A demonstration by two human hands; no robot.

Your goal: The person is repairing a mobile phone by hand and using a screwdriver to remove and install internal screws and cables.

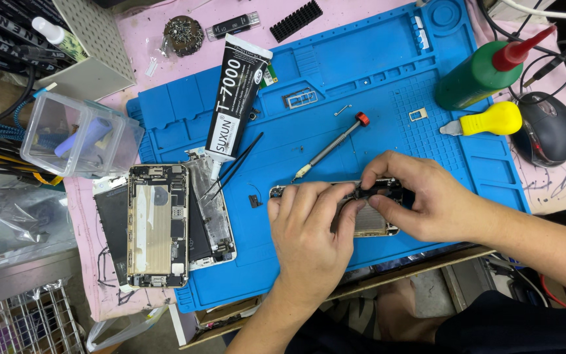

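An opened phone frame (373,224) lies on the blue repair mat (375,72) near its front edge. My left hand (309,229) rests over the frame's left half, fingers pressing down on it. My right hand (420,196) pinches a small dark part (378,191) at the frame's upper right corner. Most of the frame is hidden under both hands. A thin screwdriver with a red cap (332,145) lies just behind my hands.
A black glue tube (234,98), black tweezers (234,164) and a stack of opened phone bodies (158,223) lie to the left. A clear plastic box (76,134) stands far left. A green bottle (483,72), a yellow-handled tool (492,120) and a mouse (548,128) sit at right.
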